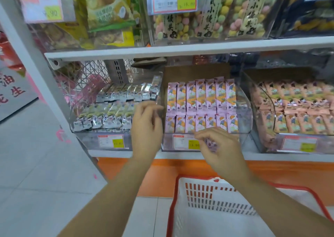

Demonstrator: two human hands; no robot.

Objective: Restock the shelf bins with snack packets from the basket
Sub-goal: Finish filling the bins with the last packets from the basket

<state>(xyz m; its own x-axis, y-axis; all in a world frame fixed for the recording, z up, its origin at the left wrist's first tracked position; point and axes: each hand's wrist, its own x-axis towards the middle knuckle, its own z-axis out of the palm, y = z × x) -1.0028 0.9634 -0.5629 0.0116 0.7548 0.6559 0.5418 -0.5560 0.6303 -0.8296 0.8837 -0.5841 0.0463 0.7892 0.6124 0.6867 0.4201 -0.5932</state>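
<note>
Pink packets (200,99) stand on end in two rows in the middle bin (244,114), just up and past the right hand (219,147), the nearer one. Its fingers (207,134) are curled, and I can't tell if they're pinching anything. Left hand (146,126) hangs loose and empty by the bin's left wall. Basket (191,176) sits below.

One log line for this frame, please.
left hand: loosely curled, by silver-packet bin | right hand: curled before pink-packet bin, hold unclear | basket: below

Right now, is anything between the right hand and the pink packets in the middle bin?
Yes. The bin's clear front wall stands between the right hand and the pink packets. The hand is low, in front of the wall by the price label, so it would likely have to go over the top.
</note>
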